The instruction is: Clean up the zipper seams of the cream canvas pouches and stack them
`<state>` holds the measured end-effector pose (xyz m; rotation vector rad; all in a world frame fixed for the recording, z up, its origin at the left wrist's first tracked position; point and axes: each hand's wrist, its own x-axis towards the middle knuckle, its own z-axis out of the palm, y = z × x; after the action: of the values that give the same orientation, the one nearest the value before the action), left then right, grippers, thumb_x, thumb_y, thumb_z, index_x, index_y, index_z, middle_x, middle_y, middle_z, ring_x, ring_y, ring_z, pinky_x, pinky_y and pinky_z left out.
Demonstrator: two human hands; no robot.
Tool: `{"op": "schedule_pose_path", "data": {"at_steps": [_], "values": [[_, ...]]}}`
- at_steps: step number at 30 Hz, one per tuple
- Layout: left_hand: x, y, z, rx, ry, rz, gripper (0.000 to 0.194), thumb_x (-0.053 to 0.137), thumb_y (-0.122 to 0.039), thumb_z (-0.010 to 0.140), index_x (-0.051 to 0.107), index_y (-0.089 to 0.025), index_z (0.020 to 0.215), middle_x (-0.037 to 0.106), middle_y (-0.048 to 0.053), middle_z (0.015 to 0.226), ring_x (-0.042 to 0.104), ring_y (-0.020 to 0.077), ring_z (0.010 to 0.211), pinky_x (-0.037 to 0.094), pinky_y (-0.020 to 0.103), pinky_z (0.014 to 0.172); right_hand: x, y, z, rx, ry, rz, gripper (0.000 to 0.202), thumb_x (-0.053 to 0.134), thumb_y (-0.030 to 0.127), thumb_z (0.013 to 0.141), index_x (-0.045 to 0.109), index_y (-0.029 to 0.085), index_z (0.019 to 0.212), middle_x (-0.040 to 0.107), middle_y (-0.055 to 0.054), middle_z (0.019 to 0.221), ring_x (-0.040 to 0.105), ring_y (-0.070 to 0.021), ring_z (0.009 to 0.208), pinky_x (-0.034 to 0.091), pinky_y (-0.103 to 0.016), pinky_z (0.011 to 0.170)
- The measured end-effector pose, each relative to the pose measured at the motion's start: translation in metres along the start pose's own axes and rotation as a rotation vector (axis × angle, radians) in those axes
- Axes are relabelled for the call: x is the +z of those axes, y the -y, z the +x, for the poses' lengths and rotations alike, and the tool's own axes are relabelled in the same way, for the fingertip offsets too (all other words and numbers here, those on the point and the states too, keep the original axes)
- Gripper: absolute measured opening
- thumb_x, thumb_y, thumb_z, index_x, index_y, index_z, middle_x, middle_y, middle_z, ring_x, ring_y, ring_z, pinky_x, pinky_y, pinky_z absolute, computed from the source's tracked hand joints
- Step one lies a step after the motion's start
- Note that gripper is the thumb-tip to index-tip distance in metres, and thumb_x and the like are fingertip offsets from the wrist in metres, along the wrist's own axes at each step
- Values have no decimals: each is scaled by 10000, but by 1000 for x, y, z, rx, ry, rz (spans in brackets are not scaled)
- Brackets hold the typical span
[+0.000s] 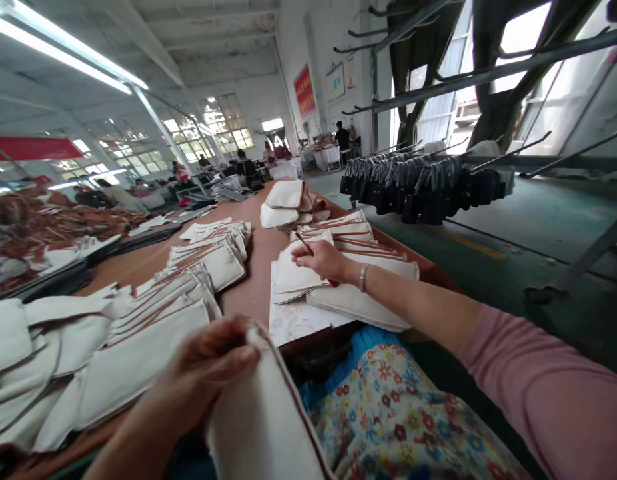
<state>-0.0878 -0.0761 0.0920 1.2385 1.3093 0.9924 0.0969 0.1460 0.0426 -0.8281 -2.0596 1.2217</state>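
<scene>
In my left hand (216, 360) is a white fabric panel with brown edging (263, 417), pinched at its top corner and hanging down over my lap. My right hand (318, 259) is closed around a thin dark stick-like tool (303, 243); its exact kind is unclear. Something small and red shows under that hand. Right below the hand lie stacked white panels (361, 303), partly on a white sheet (293, 321) at the table's edge. Behind them, more brown-edged white pieces (356, 230) lie overlapped.
Rows of white pieces (158, 320) cover the left side of the brown table (258, 267). Another white pile (284, 195) sits farther back. To the right stands a metal rack (438, 87) with prongs, and dark pieces (423, 190) hang there. People work in the background.
</scene>
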Motion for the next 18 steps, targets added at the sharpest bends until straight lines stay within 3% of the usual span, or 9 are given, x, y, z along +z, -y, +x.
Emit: {"op": "schedule_pose_path", "data": {"at_steps": [3,6,8,11,14,18], "values": [[37,20,28,17,156,-135,258,780,-238,785,607,-172,965,617,20,867,575,129,762,459,206,679,24,12,-51,-67,315,371,300,573,322,919,620,147,1158,667,-32,911,493,-65,544,381,-175,464],[46,20,44,44,281,-144,295,758,-223,805,566,-188,1026,608,23,937,564,134,830,453,218,724,31,5,-95,-17,447,650,420,520,532,927,617,131,1008,568,9,707,407,-54,444,335,-184,401],[41,15,51,23,331,-76,298,758,-212,798,555,-183,1015,602,14,921,557,131,829,440,209,705,26,-4,-111,27,405,655,466,509,584,917,603,147,1050,523,35,669,371,-50,401,296,-187,366],[34,17,63,-10,376,77,276,755,-230,786,573,-157,980,609,13,886,560,137,807,434,219,691,15,-16,-121,-4,291,489,398,680,472,839,606,148,1057,557,30,724,446,-60,494,352,-178,445],[38,31,72,-25,400,201,229,721,-286,808,608,-138,941,609,10,830,542,136,751,420,223,654,10,-24,-128,-81,187,284,258,730,342,799,618,126,885,599,-2,774,509,-102,672,415,-206,599],[55,59,73,39,298,288,211,662,-343,851,643,-134,840,584,-6,744,493,123,684,379,212,604,15,-34,-144,-117,130,121,124,688,242,812,626,136,830,615,-3,767,528,-123,703,422,-235,657]]}}
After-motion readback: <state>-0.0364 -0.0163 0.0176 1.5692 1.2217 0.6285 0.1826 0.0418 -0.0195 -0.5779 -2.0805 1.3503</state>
